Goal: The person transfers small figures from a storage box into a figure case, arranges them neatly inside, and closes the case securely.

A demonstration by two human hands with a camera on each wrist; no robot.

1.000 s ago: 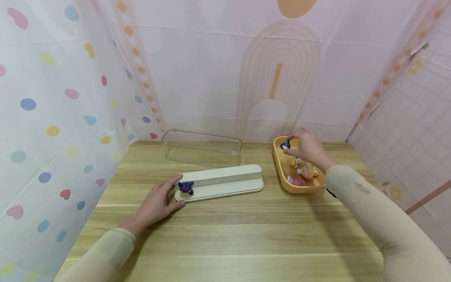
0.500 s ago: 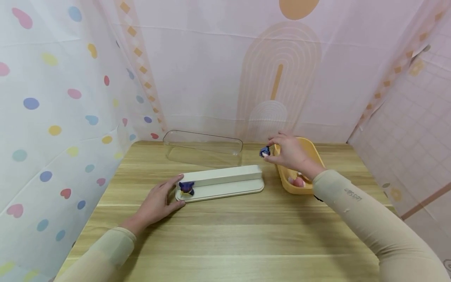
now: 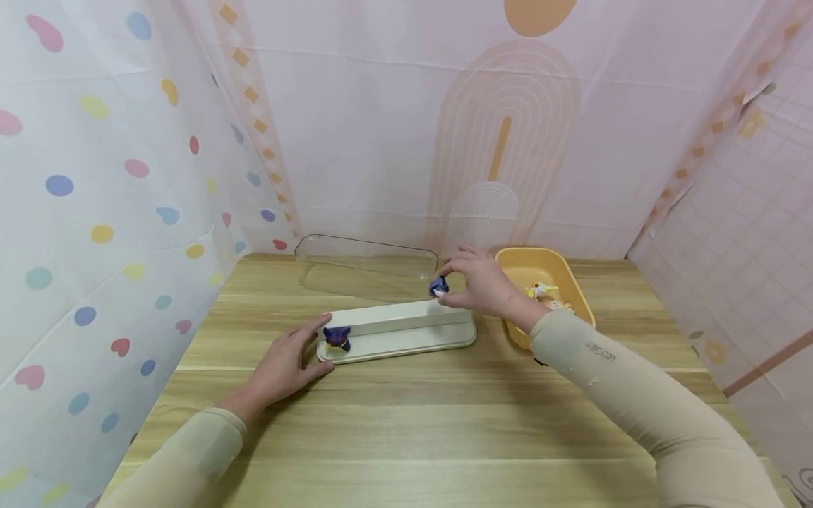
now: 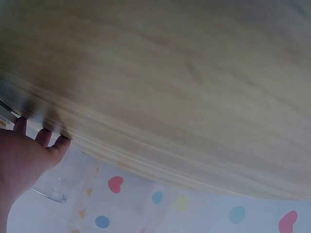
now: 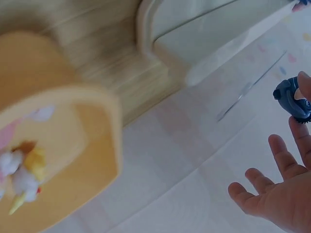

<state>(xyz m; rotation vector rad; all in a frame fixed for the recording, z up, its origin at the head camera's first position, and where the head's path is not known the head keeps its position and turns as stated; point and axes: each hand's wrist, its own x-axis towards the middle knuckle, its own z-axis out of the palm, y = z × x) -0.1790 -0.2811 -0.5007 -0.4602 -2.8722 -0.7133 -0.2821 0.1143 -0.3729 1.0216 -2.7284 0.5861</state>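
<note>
The white stepped display base lies on the wooden table, its back half raised in a ledge. My left hand grips its left end, thumb at the front corner and fingers at the back one. A dark purple figurine stands on the lower step, close to that hand. Above the back ledge, toward its right side, my right hand pinches a small blue figurine with a pale front. In the right wrist view the blue figurine sits between thumb and index finger, the other fingers spread.
To the right stands a yellow-orange bin with several figurines, among them a white and yellow one. A clear rectangular cover lies behind the display base, near the patterned curtain at the table's back.
My right hand has carried the blue figurine left, from over the bin to above the display base. My left hand, the base and the purple figurine have stayed in place.
</note>
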